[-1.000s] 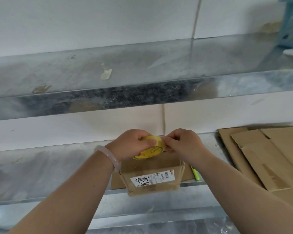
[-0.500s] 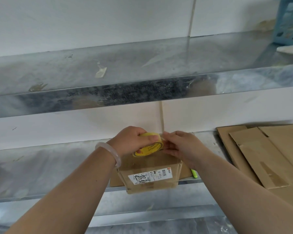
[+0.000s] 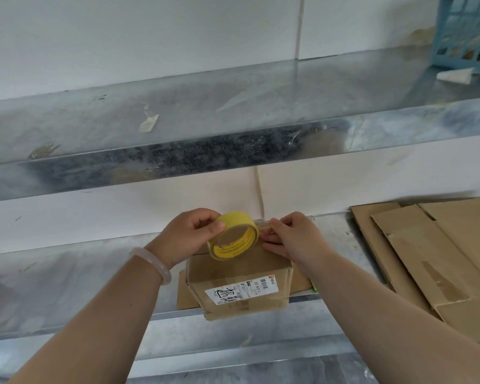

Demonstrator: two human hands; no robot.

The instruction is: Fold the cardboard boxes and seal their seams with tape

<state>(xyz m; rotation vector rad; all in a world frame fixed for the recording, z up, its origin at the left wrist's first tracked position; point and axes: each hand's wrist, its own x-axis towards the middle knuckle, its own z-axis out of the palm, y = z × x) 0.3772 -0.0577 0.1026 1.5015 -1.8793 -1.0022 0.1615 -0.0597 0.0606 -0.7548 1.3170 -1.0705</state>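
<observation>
A small folded cardboard box (image 3: 241, 289) with a white shipping label sits at the front edge of the lower metal shelf (image 3: 67, 286). My left hand (image 3: 186, 236) grips a yellow roll of tape (image 3: 233, 236) just above the box's top. My right hand (image 3: 291, 236) pinches the clear loose end of the tape (image 3: 262, 227) at the roll's right side, over the far right part of the box top. A flat piece of cardboard (image 3: 185, 293) lies under the box.
A stack of flattened cardboard boxes (image 3: 441, 259) lies on the shelf to the right. A green marker (image 3: 314, 286) pokes out beside the box. The upper metal shelf (image 3: 233, 151) overhangs, with a blue basket (image 3: 466, 29) and white paper (image 3: 455, 74) at its right end.
My left hand has lifted and tilted the tape roll so its open core faces me. My right hand has kept its pinch on the tape end. The camera has moved closer.
</observation>
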